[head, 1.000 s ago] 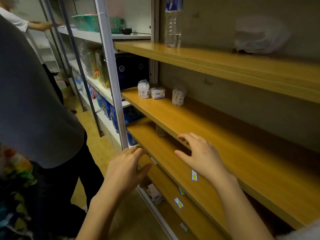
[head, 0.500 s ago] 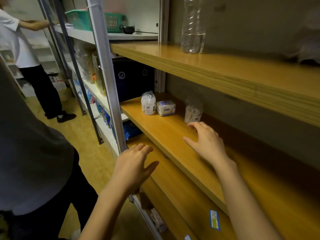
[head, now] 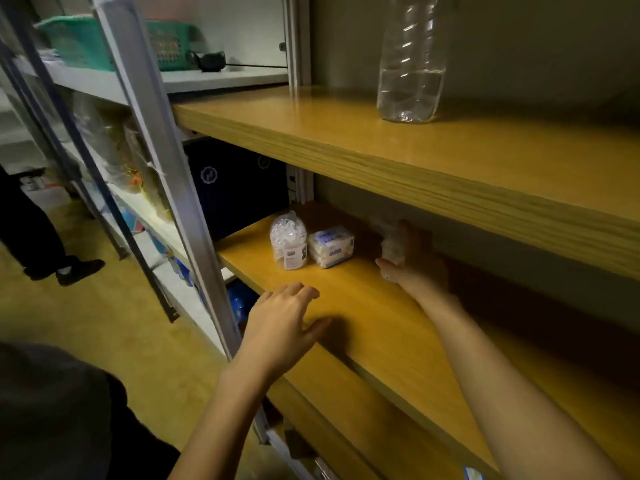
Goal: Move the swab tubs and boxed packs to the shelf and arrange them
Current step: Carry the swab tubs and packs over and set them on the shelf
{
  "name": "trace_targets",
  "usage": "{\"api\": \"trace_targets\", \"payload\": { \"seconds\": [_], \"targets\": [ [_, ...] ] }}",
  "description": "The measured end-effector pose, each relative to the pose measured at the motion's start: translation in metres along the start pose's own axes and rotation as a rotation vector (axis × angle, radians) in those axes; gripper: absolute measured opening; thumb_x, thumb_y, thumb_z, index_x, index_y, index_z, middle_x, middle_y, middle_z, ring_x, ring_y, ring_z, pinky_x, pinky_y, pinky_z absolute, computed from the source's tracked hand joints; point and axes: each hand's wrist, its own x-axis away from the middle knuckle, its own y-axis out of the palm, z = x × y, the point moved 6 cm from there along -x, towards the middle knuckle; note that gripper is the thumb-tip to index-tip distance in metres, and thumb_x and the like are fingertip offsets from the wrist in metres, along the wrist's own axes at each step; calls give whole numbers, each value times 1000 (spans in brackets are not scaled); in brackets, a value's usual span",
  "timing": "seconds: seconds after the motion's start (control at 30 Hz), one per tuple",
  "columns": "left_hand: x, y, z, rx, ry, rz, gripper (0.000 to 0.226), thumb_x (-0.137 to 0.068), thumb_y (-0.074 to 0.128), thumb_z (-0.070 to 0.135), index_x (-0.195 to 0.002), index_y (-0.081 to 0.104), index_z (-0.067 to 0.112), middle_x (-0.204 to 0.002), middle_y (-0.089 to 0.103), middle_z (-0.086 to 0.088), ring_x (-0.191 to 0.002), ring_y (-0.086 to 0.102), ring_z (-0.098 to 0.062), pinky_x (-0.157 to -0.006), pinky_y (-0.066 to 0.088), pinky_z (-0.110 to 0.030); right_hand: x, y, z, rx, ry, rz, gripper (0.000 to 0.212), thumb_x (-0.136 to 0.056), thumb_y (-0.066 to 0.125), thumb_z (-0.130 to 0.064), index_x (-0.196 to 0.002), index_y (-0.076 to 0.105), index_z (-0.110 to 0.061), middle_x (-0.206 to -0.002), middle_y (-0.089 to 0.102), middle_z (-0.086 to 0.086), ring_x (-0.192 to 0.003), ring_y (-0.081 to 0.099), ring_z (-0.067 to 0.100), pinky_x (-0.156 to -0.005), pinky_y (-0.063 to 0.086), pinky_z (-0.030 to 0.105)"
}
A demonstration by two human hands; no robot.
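Observation:
A clear swab tub [head: 289, 241] with a white label stands on the middle wooden shelf [head: 377, 327], close to its left end. Touching it on the right lies a white boxed pack [head: 331, 245] with blue print. Further right, under the upper shelf's shadow, my right hand [head: 412, 261] wraps around a second clear swab tub [head: 390, 242], mostly hidden by my fingers. My left hand [head: 282, 322] hovers open over the shelf's front edge, holding nothing.
A clear plastic water bottle [head: 412, 60] stands on the upper wooden shelf [head: 398, 161]. A grey metal upright [head: 162, 161] rises left of the shelves. A green basket [head: 114, 39] sits on the neighbouring rack. Another person's leg and shoe [head: 62, 268] stand on the yellow floor.
My right hand has reached deeper along the middle shelf and closed around the right swab tub. My left hand rose to the shelf's front edge. The view moved closer and up.

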Motion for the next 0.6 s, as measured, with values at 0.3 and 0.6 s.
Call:
{"api": "trace_targets", "payload": {
  "seconds": [0.3, 0.6],
  "targets": [
    [-106, 4, -14, -61, 93, 67, 52, -84, 53, 47, -121, 49, 11, -114, 57, -10, -104, 53, -28, -76, 41, -34, 27, -13, 21, -47, 168, 15, 85, -74, 61, -60, -143, 16, -35, -147, 28, 3, -130, 35, 31, -104, 35, 43],
    [-168, 48, -26, -371, 43, -270, 48, -71, 68, 42, -110, 56, 15, -113, 62, -8, -109, 55, -25, -97, 35, -34, 93, -43, 24, -15, 97, 110, 67, -72, 65, -56, -129, 38, -34, -129, 52, -3, -116, 50, 22, -99, 41, 45]
  ]
}}
